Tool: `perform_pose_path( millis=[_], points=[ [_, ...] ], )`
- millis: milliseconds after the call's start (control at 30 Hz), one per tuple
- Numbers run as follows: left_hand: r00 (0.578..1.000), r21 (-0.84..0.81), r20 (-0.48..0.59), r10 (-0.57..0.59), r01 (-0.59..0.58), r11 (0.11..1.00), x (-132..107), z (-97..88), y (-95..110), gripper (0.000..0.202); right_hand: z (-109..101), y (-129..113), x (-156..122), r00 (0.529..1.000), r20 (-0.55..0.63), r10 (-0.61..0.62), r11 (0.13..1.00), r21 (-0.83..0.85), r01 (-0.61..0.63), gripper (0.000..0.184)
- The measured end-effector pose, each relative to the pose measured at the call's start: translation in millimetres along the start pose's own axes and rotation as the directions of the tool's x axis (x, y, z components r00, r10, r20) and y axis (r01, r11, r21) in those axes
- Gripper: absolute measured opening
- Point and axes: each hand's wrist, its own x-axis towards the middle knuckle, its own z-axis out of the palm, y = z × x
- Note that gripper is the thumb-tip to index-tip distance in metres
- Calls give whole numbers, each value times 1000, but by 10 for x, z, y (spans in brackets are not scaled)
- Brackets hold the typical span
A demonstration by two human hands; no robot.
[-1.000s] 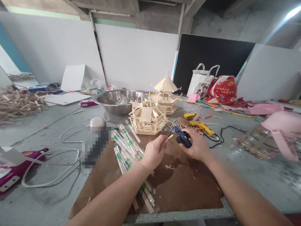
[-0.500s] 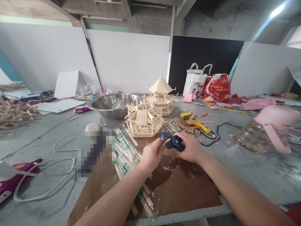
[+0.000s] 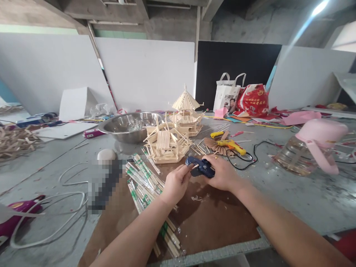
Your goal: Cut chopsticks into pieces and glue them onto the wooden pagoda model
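Note:
My right hand [image 3: 221,173] is closed round a small dark blue cutter [image 3: 198,166], held just above a brown board [image 3: 211,218]. My left hand [image 3: 175,183] pinches a thin wooden stick, whose tip goes into the cutter's jaws. The stick itself is almost hidden between fingers and tool. Just beyond the hands stands a low model of wooden sticks [image 3: 165,142], and behind it a small stick pagoda [image 3: 185,113]. Wrapped chopsticks [image 3: 143,178] lie in a heap to the left of my left hand.
A steel bowl [image 3: 126,126] sits behind the models. A yellow glue gun [image 3: 229,144] with a black cord lies to the right, then a clear jug with a pink lid [image 3: 311,150]. White cable [image 3: 55,211] and a purple device [image 3: 16,209] lie left. Bags [image 3: 244,98] stand at the back.
My hands have come together: the stick in my left hand has gone into the cutter in my right. The view has shifted a little to the right and down.

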Motion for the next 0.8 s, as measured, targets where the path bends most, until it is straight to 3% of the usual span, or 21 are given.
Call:
perform_pose_path(
  millis=[800],
  points=[
    [997,15,-33,63,-62,998,23,-36,26,25,-7,7,-7,1000,-6,7,998,-56,-7,37]
  ],
)
